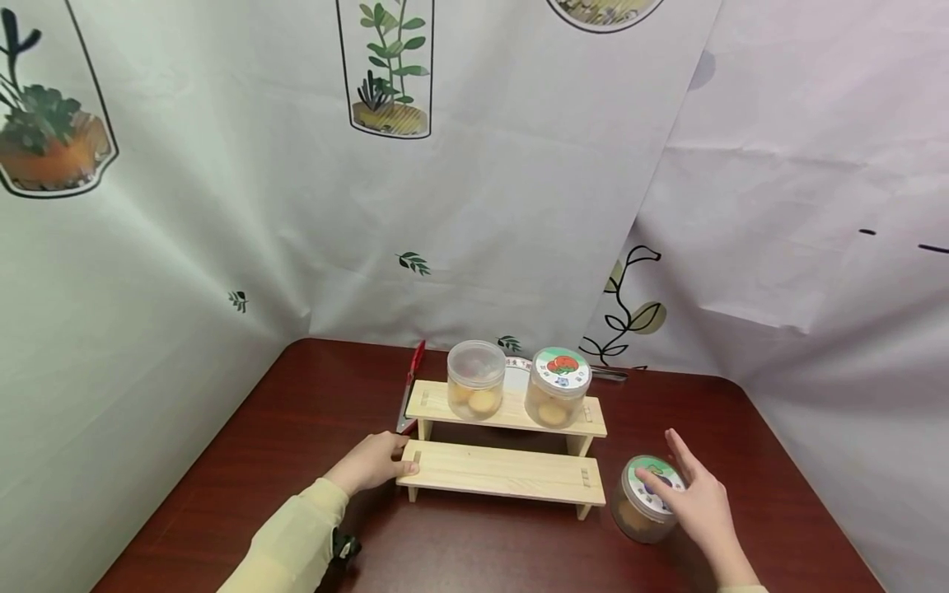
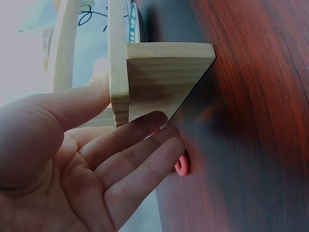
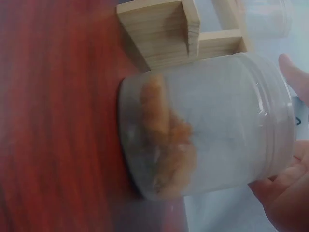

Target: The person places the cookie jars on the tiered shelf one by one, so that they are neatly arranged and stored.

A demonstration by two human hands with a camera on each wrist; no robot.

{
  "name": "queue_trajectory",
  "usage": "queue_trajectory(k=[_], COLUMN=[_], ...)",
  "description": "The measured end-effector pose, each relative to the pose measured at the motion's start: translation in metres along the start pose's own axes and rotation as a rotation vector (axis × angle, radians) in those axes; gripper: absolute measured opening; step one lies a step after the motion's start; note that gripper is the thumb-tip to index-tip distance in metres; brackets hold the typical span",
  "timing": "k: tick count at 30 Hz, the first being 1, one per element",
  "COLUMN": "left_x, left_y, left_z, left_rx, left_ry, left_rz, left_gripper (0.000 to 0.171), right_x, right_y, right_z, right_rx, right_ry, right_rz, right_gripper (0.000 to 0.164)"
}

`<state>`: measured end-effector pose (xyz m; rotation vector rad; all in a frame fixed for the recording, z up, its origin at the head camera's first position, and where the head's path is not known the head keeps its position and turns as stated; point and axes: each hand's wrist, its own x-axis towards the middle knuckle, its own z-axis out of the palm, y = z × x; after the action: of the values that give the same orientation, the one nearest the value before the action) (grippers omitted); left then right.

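Note:
In the head view, my left hand (image 1: 374, 461) grips the left end of the lower step of a two-step wooden rack (image 1: 500, 469). Its thumb lies on top of the board and its fingers reach underneath, as the left wrist view shows. To the right of the rack, a clear round jar (image 1: 632, 515) with a green and white printed lid stands upright on the table. My right hand (image 1: 704, 506) is over that jar with fingers spread, the thumb overlapping the lid. Brownish pieces of food (image 3: 166, 140) lie at the jar's bottom in the right wrist view.
The rack's upper step bears a plain-lidded jar (image 1: 475, 387) and a jar with a tomato-printed lid (image 1: 556, 395), both with yellowish round pieces inside. Behind are a red-handled tool (image 1: 417, 362), a white lettered plate (image 1: 518, 375) and a metal utensil (image 1: 610, 374). Fabric walls (image 1: 519, 206) border the table.

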<state>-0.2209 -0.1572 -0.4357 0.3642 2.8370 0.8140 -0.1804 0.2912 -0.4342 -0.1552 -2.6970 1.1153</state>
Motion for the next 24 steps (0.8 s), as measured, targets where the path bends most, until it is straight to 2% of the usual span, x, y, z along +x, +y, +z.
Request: queue_trajectory(k=[5,16,24], left_x=[0.0,0.001,0.001], left_y=[0.001,0.001,0.0], left_z=[0.001,0.002,0.002], left_rx=[-0.021,0.006,-0.012], left_ry=[0.009,0.02,0.01], left_rz=[-0.037,-0.047,-0.041], left_gripper=[0.045,0.045,0.045], right_x=[-0.003,-0.015,-0.022], right_y=[0.005,0.014,0.017], right_z=[0.002,0.005,0.001], right_rx=[0.004,-0.046,-0.061], right_ry=[-0.014,0.043,0.002], right_rz=[0.016,-0.003,0.04], right_gripper=[0.094,0.089,0.09])
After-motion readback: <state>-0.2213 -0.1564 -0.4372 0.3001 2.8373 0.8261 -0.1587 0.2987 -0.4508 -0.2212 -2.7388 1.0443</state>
